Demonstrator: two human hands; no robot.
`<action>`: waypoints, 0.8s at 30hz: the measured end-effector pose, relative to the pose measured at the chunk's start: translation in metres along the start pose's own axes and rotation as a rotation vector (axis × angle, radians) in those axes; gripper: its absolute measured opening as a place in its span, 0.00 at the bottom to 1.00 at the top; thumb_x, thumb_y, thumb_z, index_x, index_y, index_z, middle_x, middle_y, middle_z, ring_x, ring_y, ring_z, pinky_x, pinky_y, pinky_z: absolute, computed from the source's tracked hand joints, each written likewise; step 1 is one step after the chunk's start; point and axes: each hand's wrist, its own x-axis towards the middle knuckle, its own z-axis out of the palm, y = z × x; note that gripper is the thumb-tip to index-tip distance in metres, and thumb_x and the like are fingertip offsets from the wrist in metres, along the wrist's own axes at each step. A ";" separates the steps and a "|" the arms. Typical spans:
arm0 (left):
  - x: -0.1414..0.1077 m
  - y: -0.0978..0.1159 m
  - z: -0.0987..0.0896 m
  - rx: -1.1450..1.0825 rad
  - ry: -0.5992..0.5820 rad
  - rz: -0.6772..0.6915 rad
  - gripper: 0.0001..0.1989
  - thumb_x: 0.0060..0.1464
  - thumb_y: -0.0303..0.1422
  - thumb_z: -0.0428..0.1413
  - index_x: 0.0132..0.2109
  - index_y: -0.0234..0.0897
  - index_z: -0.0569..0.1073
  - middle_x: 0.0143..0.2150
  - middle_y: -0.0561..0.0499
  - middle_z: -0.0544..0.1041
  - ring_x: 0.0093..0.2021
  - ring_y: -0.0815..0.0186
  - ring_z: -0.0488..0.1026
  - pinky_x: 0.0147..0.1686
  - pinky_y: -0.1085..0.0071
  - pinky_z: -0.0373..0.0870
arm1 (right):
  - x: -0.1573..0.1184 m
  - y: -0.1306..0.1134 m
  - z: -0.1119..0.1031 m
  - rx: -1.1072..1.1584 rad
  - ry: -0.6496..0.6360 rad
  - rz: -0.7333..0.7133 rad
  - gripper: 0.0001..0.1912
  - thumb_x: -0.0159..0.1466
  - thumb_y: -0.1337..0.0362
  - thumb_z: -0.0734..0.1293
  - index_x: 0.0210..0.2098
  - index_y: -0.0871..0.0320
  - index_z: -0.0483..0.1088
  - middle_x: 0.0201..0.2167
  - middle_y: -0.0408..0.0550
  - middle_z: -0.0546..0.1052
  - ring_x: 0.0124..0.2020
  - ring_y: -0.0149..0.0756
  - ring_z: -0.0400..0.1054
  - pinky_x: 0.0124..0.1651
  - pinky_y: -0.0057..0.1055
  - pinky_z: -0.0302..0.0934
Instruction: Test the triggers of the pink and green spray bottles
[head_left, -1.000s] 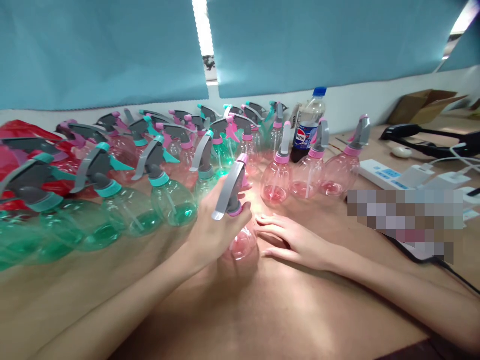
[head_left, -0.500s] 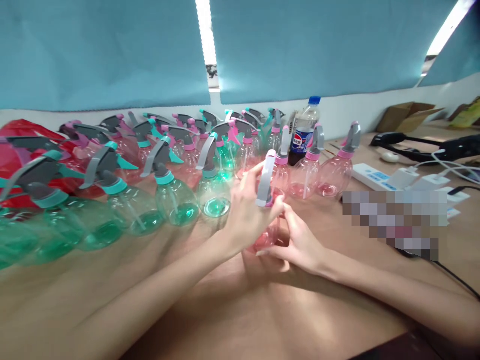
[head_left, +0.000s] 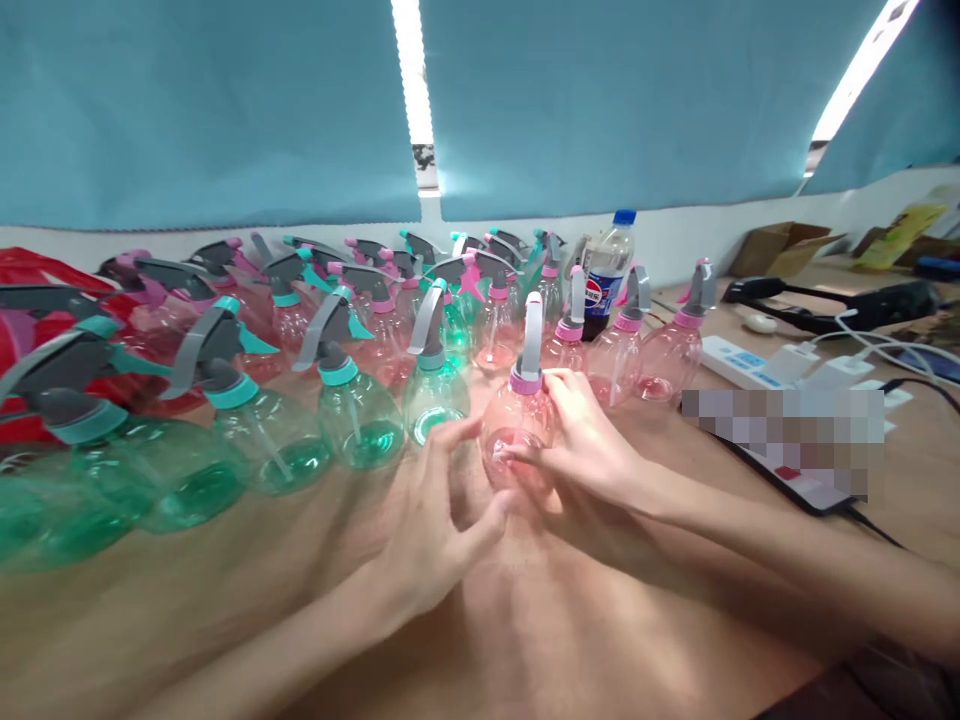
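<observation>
Left hand (head_left: pixel 431 535) has let go — fingers apart; right hand (head_left: pixel 592 445) alone now — fingers clasping the pink bottle (head_left: pixel 517 412).

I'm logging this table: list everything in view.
Front spray bottle: one, pink, centre
Other spray bottles: many, green or pink, left, behind, right
Soda bottle: one, blue cap, back
Bag: one, red, left
Box: one, brown, back right
Power strip: one, white, right
Plugs: at least two, white, right
Frame: one, black, right
Packet: one, yellow, far right
Curtain: unclear count, blue, back
Table: one, brown, beneath
Left hand: one, bare, centre
Right hand: one, bare, on front bottle
</observation>
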 end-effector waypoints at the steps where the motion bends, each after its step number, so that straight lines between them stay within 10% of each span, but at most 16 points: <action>1: -0.007 -0.004 -0.002 0.012 -0.020 -0.008 0.25 0.57 0.33 0.55 0.60 0.44 0.57 0.57 0.44 0.66 0.58 0.54 0.66 0.58 0.51 0.63 | 0.004 0.000 0.001 -0.027 0.011 -0.003 0.32 0.55 0.42 0.69 0.50 0.55 0.60 0.49 0.56 0.65 0.52 0.55 0.59 0.53 0.53 0.60; 9: -0.016 -0.016 -0.003 0.082 -0.131 -0.009 0.22 0.56 0.26 0.54 0.56 0.45 0.60 0.51 0.47 0.72 0.52 0.57 0.72 0.51 0.57 0.71 | 0.026 -0.006 0.009 -0.182 0.071 0.027 0.24 0.57 0.46 0.70 0.44 0.54 0.62 0.40 0.55 0.66 0.44 0.56 0.61 0.44 0.53 0.64; 24: -0.017 -0.016 -0.003 0.058 -0.203 -0.066 0.21 0.59 0.27 0.51 0.57 0.45 0.59 0.45 0.49 0.74 0.42 0.61 0.77 0.40 0.63 0.76 | 0.043 -0.003 0.015 -0.232 0.061 0.079 0.44 0.59 0.49 0.69 0.67 0.60 0.48 0.57 0.64 0.65 0.59 0.62 0.56 0.53 0.61 0.61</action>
